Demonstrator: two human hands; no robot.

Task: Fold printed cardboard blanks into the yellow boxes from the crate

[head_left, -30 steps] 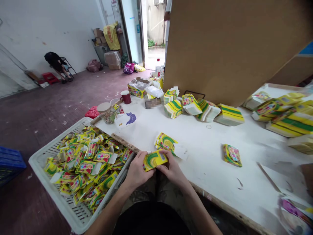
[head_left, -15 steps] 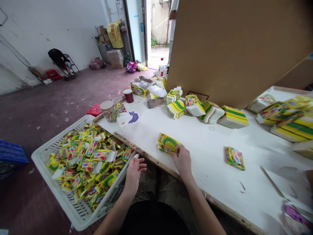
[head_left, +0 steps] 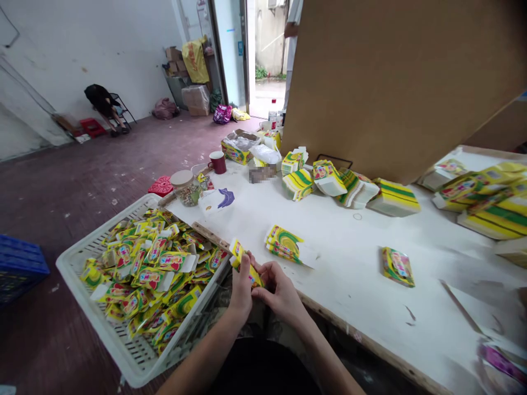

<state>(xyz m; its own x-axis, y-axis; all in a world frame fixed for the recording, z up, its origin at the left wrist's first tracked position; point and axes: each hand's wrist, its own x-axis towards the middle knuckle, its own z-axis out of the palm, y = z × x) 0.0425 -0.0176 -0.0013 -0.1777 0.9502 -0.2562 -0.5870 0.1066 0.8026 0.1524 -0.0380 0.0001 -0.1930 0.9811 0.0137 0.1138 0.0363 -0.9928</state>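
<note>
My left hand (head_left: 241, 288) and my right hand (head_left: 280, 291) together hold a small flat yellow-green carton (head_left: 242, 263) at the near table edge, tilted on its side. Just beyond the hands lies a short stack of the same flat cartons (head_left: 284, 242) on the white table (head_left: 337, 241). To my left stands a white slotted crate (head_left: 88, 304) heaped with folded-up yellow cartons (head_left: 152, 274).
A lone pack (head_left: 397, 266) lies to the right. Bundles of flat cartons (head_left: 349, 186) line the back, under a leaning brown board (head_left: 391, 82). A jar (head_left: 185, 187), a red mug (head_left: 217, 162) and a blue crate (head_left: 20, 266) are at the left.
The carton held a second ago went out of my hands; the right hand reached to the stack and took a fresh flat carton, and both hands now grip it near the table edge.
</note>
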